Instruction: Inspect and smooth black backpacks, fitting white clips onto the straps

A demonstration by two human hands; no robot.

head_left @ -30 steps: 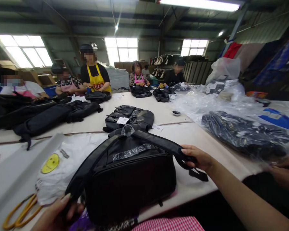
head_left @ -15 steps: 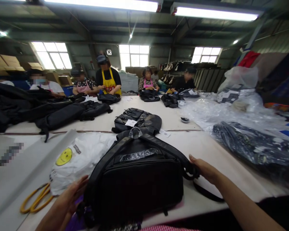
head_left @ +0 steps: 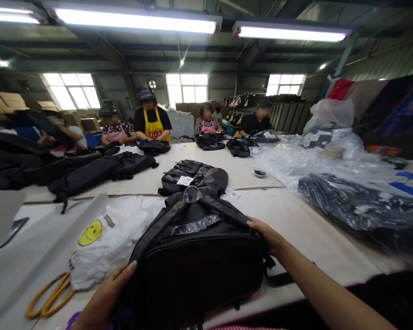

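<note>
A black backpack (head_left: 196, 261) lies on the white table (head_left: 306, 229) right in front of me, its straps on top. My left hand (head_left: 105, 295) presses against its lower left side, fingers wrapped onto the edge. My right hand (head_left: 268, 236) grips its upper right corner where a strap (head_left: 275, 275) hangs off. A strip of clear plastic (head_left: 196, 224) wraps the top handle area.
A white bag with a yellow smiley (head_left: 106, 238) and yellow-handled scissors (head_left: 46, 302) lie to the left. Another black backpack (head_left: 192, 176) sits beyond mine. Plastic-wrapped dark goods (head_left: 358, 211) fill the right. Several people work at the far end, black bags before them.
My right hand slid from the outstretched strap onto the backpack's right corner. My left hand moved up the backpack's left side. The camera tilted upward.
</note>
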